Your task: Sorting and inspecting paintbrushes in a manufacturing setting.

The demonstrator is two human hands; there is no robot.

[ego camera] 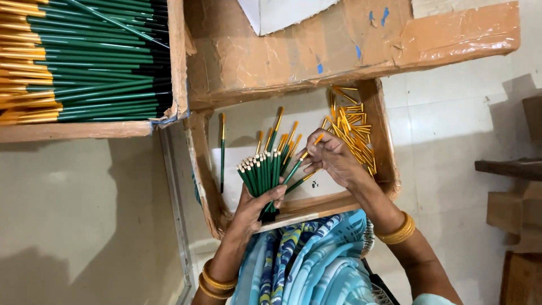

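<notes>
Head view: left hand [255, 204] clamps a fanned bundle of green pencils [261, 172], long axes pointing away; right hand [333, 158] pinches one pencil [302, 165] just right of it.

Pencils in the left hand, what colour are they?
Green pencils with gold caps on some; clearest in the head view.

**Bright, even daylight with soft shadows**

Light is bright and diffuse. Soft shadows fall across the pale floor [84, 226] at lower left and right. Focus is sharp at centre; edges bend slightly, and shiny gold caps [353, 127] glint.
</notes>
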